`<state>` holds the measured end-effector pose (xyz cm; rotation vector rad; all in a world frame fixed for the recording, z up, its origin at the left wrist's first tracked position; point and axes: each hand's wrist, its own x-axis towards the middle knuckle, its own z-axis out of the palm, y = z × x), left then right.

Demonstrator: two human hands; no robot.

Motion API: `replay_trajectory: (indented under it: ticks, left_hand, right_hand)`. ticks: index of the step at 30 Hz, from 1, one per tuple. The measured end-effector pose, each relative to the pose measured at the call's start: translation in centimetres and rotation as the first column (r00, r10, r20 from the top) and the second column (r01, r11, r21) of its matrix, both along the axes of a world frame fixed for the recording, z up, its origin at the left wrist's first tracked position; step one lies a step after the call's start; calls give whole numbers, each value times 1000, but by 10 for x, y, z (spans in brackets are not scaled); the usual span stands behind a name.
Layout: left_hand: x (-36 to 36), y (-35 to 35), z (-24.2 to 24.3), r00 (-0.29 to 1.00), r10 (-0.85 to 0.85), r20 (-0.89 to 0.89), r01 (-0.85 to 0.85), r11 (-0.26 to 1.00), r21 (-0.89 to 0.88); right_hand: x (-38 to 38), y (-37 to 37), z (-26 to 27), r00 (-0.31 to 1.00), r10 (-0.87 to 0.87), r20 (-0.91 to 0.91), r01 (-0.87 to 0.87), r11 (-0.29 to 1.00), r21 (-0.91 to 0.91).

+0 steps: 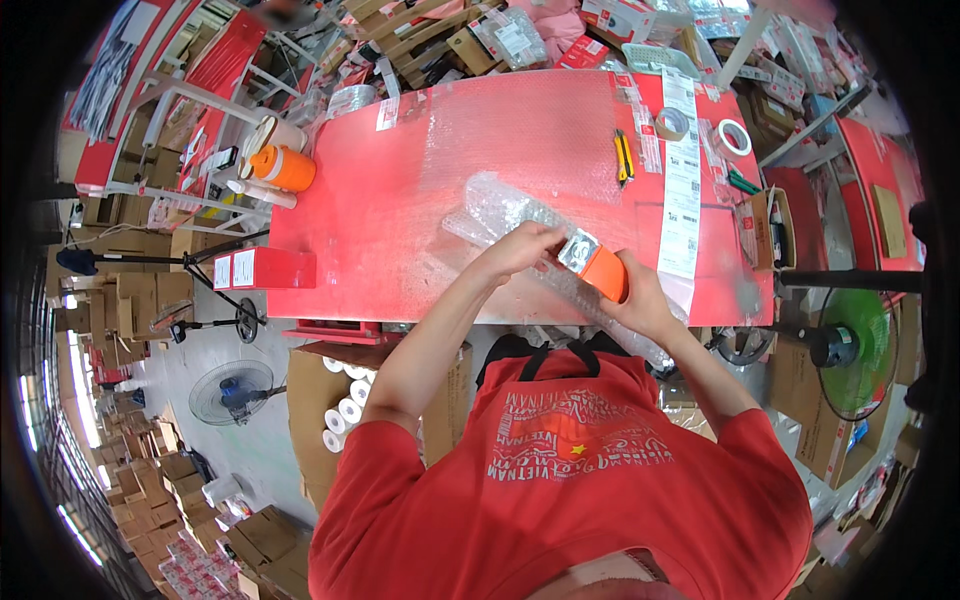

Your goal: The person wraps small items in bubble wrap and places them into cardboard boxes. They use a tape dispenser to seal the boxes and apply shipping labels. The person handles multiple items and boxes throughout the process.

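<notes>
Over the red table (360,247) I hold a small orange and silver package (594,264) at a slant. My right hand (637,298) grips its orange end, with the thumb along the upper side. At the silver end, my left hand (529,249) has its fingertips pinched against the edge. A strip of clear bubble wrap (506,202) lies beneath both hands, and part of it hangs over the table's near edge by my right forearm. What the package contains is hidden.
A flat bubble wrap sheet (517,135) covers the table's far side. A yellow utility knife (624,157), tape rolls (672,124) and a strip of printed labels (681,202) lie to the right. Leftward stand an orange jug (283,168) and a red box (274,268). A green fan (855,345) is at right.
</notes>
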<state>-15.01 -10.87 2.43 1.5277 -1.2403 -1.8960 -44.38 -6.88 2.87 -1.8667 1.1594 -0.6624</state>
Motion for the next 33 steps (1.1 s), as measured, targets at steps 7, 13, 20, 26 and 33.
replay_trajectory:
  ticks: [7, 13, 20, 26, 33]
  left_hand:
    - [9, -1, -31, 912, 105, -397, 51, 930, 363]
    - [42, -14, -40, 958, -65, 278, 145, 950, -277]
    - [111, -58, -116, 430, 139, 892, 447, 825, -345]
    - [76, -39, -108, 678, 272, 683, 50, 910, -413]
    - [42, -29, -125, 782, 185, 595, -28, 964, -263]
  right_hand:
    - [-4, -1, -3, 995, 46, -87, -71, 946, -316]
    - [4, -2, 25, 941, 180, -286, -259, 929, -266]
    - [43, -26, 37, 795, 276, -540, -431, 884, -183]
    - [59, -30, 30, 791, 256, -556, -405, 900, -161]
    - [-16, -9, 154, 636, 423, -645, -516, 855, 52]
